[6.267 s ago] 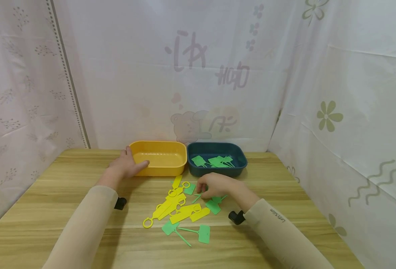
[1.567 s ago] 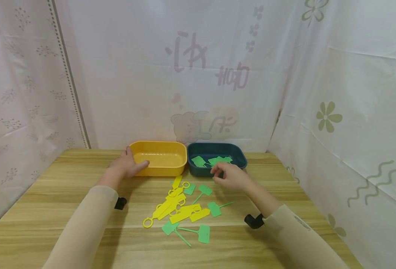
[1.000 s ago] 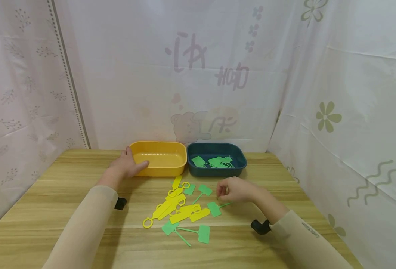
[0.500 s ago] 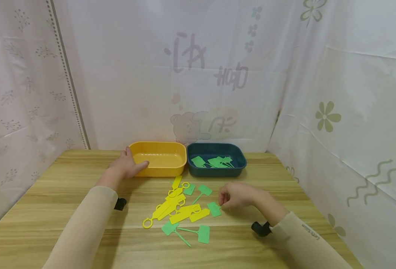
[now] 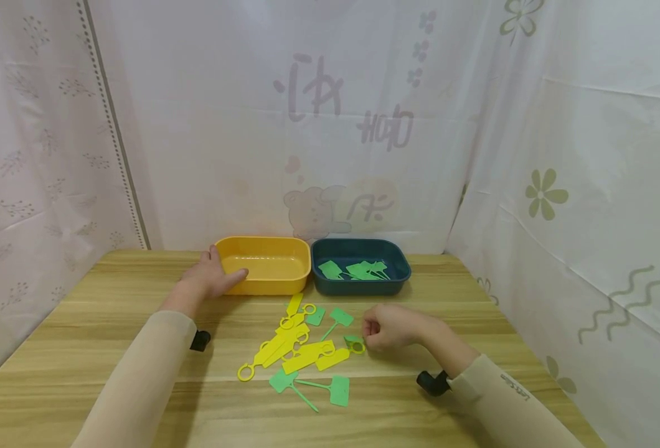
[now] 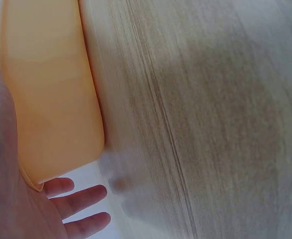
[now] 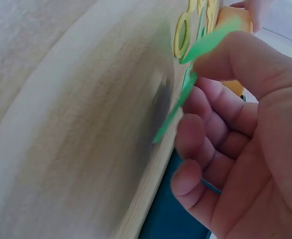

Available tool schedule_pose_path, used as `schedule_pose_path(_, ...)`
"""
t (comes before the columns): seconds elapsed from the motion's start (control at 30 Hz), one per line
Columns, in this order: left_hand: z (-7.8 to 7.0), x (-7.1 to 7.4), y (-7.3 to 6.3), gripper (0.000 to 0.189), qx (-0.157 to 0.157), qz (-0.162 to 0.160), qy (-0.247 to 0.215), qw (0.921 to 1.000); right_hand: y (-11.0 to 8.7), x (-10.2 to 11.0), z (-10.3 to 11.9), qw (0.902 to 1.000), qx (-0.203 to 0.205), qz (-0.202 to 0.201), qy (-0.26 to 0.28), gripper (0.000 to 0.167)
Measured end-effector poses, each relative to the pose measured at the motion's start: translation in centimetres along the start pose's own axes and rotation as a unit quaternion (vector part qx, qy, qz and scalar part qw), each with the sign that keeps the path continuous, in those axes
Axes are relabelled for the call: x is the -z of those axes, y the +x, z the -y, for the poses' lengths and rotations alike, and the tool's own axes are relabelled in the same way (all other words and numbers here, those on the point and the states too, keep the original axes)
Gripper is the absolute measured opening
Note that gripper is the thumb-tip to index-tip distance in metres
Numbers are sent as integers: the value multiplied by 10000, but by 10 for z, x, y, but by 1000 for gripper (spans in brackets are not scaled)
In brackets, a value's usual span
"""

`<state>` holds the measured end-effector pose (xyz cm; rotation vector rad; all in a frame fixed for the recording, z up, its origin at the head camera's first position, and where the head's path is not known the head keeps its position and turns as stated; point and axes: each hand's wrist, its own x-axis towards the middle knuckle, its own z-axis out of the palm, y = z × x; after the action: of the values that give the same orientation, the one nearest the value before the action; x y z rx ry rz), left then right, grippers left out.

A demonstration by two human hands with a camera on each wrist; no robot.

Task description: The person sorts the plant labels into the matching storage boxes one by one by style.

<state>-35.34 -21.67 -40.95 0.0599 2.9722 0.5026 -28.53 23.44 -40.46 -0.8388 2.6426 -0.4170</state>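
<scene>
My right hand (image 5: 394, 326) pinches the stem of a green T-shaped plant label (image 7: 213, 42) between thumb and forefinger, just right of the pile; its other fingers curl loosely. Tilted up from the table, the label's plate leans over a yellow ring. At the left end of the yellow box (image 5: 268, 287) rests my left hand (image 5: 209, 277), thumb along the front rim. In the left wrist view its fingers (image 6: 83, 199) stretch straight past the box's corner. Flat yellow ring-hook tags (image 5: 309, 357) overlap in a pile on the wooden table.
A dark blue box (image 5: 358, 287) stands against the yellow one and holds several green labels (image 5: 366, 269). More green labels lie around the pile, such as a green label (image 5: 341, 316) behind and a green label (image 5: 339, 391) in front. A printed curtain (image 5: 240, 124) hangs behind the table.
My right hand has come from the blue box's front edge down to the table and taken a green label by its stem. The label has tilted up, showing a yellow ring. My left hand stays put.
</scene>
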Motion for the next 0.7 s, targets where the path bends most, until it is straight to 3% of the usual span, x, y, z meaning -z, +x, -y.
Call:
schedule_pose_path(0.2,1,-1,2,130,22,8,-26,10000,1,3,4,9990,199,-379,-137,13)
schedule_pose_path(0.47,3,-4,7,132,30,36,6,10000,2,5,6,9982,278,-531,-39,14)
schedule_pose_path(0.7,3,-3,5,131,34,30,-49,10000,6,12,9,9953,397,-841,-288,10)
